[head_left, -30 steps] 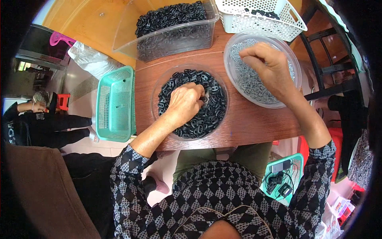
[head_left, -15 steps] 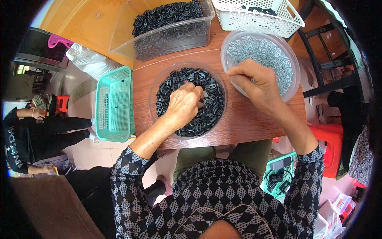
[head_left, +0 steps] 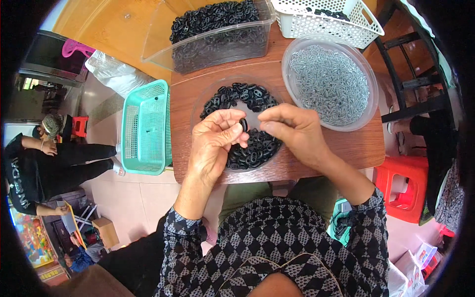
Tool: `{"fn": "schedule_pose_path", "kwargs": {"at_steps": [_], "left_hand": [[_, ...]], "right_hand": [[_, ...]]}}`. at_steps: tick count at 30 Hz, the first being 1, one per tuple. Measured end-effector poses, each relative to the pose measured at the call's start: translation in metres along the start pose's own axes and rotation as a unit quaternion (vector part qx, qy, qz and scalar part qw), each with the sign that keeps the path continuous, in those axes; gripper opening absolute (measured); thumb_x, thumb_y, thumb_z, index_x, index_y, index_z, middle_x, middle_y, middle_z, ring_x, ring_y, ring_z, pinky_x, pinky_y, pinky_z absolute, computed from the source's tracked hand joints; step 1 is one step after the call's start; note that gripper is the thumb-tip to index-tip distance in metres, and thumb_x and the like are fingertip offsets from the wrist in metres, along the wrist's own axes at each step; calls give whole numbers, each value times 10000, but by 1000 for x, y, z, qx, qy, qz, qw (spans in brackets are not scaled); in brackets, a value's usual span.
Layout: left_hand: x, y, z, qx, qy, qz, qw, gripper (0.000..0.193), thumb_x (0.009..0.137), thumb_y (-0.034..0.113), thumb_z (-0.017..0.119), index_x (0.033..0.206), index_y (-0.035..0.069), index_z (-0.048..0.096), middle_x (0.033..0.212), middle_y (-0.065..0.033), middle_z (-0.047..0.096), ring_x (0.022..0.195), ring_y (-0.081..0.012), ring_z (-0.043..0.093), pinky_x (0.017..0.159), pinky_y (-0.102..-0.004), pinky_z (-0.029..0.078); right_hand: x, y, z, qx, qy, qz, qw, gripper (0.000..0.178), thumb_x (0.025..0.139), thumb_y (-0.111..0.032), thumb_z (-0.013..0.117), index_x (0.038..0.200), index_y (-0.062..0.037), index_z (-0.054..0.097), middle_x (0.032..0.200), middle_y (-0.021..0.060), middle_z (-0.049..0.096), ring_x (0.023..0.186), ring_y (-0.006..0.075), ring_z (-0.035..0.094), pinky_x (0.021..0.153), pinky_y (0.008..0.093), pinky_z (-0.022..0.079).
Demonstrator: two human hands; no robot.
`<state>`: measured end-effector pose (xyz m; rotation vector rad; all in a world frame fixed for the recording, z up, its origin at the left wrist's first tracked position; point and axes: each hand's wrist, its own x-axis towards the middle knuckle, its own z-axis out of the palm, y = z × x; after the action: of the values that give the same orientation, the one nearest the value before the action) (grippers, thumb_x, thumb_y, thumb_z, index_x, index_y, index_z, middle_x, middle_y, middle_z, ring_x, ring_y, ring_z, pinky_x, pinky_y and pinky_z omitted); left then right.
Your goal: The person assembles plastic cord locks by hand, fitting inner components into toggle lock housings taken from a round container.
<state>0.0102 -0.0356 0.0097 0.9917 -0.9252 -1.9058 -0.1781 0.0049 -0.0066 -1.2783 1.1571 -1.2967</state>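
My left hand point(head_left: 208, 143) is closed, pinching a small black oval piece point(head_left: 243, 124) on edge between thumb and fingers. Close to its right, my right hand point(head_left: 297, 133) has thumb and index fingertip pressed together; whatever lies between them is too small or hidden to make out. The hands are apart, over a clear round tub point(head_left: 251, 118) holding many black oval pieces with two holes point(head_left: 255, 151). A patch of its bottom shows in the middle. Behind my right hand, a translucent round bowl point(head_left: 374, 94) holds many small silver screw-like pieces point(head_left: 329, 84).
On the wooden table point(head_left: 180, 128) stand a clear bin point(head_left: 217, 52) of black pieces and a white perforated basket point(head_left: 329, 32). A green basket point(head_left: 144, 128) is beside the left edge. A red stool point(head_left: 403, 188) stands right; people point(head_left: 49, 173) are at left.
My left hand came out of the black pieces with one in its fingers. My right hand moved left from the silver pieces towards it. The view shifted slightly.
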Motion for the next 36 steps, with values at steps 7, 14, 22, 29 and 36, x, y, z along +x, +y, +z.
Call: {"fn": "schedule_pose_path", "kwargs": {"at_steps": [7, 14, 22, 29, 36], "left_hand": [[-3, -13, 5, -7, 1, 22, 1000, 218, 826, -6, 640, 1032, -49, 584, 854, -88, 626, 699, -155, 615, 610, -259, 516], [-5, -19, 6, 68, 40, 110, 991, 209, 798, -47, 661, 985, -35, 569, 842, -65, 621, 682, -108, 592, 600, -217, 504], [-15, -16, 2, 48, 35, 73, 996, 197, 815, -60, 637, 999, -38, 569, 883, -89, 634, 730, -129, 616, 619, -226, 526], [-19, -11, -11, 232, 124, 160, 951, 152, 822, -44, 627, 970, -15, 609, 844, -35, 641, 772, -88, 585, 696, -220, 489], [15, 19, -31, 578, 56, 327, 745, 188, 663, -28, 663, 830, 55, 643, 778, -87, 648, 739, -279, 581, 661, -355, 484]], "right_hand": [[-4, 7, 10, -58, 18, -59, 996, 83, 791, -22, 628, 870, -12, 652, 779, 73, 624, 730, 160, 593, 660, 290, 461], [-1, 0, 21, -123, 23, -124, 984, 90, 765, -35, 634, 854, -33, 622, 756, 86, 608, 725, 235, 564, 652, 346, 445], [-3, -4, 23, -144, -10, -105, 984, 162, 726, -23, 665, 881, -52, 625, 729, 44, 563, 679, 177, 528, 609, 310, 431], [-4, 6, 22, -204, -42, -142, 968, 202, 685, 35, 632, 862, -51, 583, 730, 60, 541, 690, 225, 521, 599, 343, 429], [2, 7, 20, -338, -52, -244, 907, 214, 662, 77, 614, 843, -24, 561, 721, 97, 505, 699, 288, 498, 597, 370, 414]]}}
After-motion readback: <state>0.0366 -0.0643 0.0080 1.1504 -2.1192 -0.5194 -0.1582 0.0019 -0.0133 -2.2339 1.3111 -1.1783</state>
